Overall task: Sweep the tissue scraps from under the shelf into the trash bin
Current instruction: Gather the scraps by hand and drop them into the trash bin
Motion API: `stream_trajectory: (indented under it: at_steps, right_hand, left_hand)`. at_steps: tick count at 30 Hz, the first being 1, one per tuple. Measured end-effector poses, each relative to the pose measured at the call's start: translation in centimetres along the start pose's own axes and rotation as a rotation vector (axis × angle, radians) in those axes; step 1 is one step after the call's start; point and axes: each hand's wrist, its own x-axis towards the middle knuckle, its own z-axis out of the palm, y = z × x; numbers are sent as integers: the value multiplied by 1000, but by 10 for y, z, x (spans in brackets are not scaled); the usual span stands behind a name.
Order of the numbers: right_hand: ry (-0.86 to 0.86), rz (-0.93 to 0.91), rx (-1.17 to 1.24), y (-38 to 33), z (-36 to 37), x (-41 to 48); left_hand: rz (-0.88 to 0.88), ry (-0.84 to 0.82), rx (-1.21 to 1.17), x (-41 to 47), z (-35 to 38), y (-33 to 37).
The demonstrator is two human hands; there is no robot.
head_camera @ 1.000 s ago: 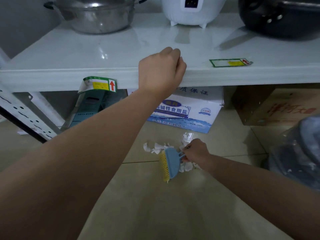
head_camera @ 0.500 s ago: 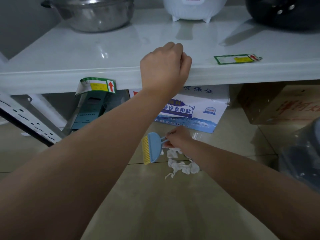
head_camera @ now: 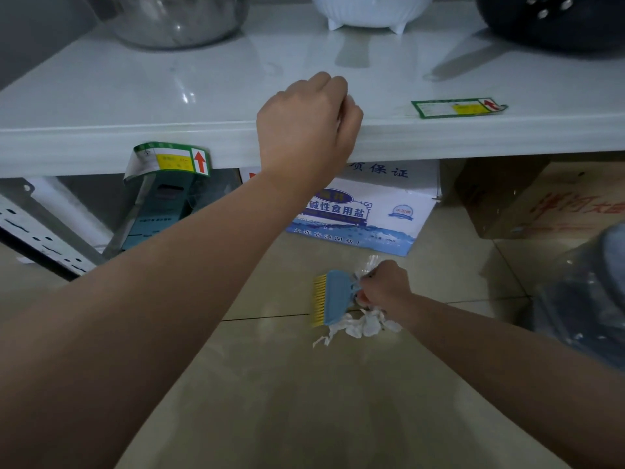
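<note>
Head view: right hand (head_camera: 384,286) grips the brush (head_camera: 333,297), tissue scraps (head_camera: 363,326) just nearer the person; left hand (head_camera: 306,130) is fisted on the shelf (head_camera: 135,137) edge.

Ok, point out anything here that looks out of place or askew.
White tissue scraps litter the floor tiles beside the brush. A green label peels off the shelf edge, curling downward. Another label lies loose on top.
</note>
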Motion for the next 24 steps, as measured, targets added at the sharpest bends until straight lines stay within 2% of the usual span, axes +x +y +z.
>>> stream_trajectory:
  at_steps: [5, 9, 11, 17, 24]
  right_hand:
    - [-92, 81, 64, 34, -32, -2]
    - [-222, 29, 176, 37, -50, -3]
    - [-193, -16, 175, 32, -60, 2]
    - [-3, 14, 318, 9, -83, 20]
    - [6, 38, 264, 4, -74, 15]
  left_hand:
    - [15, -31, -1, -8, 1, 0]
    - [-11, -55, -39, -11, -4, 1]
    - [-34, -74, -84, -13, -7, 1]
    - [18, -152, -96, -20, -12, -3]
    - [12, -157, -35, -18, -9, 1]
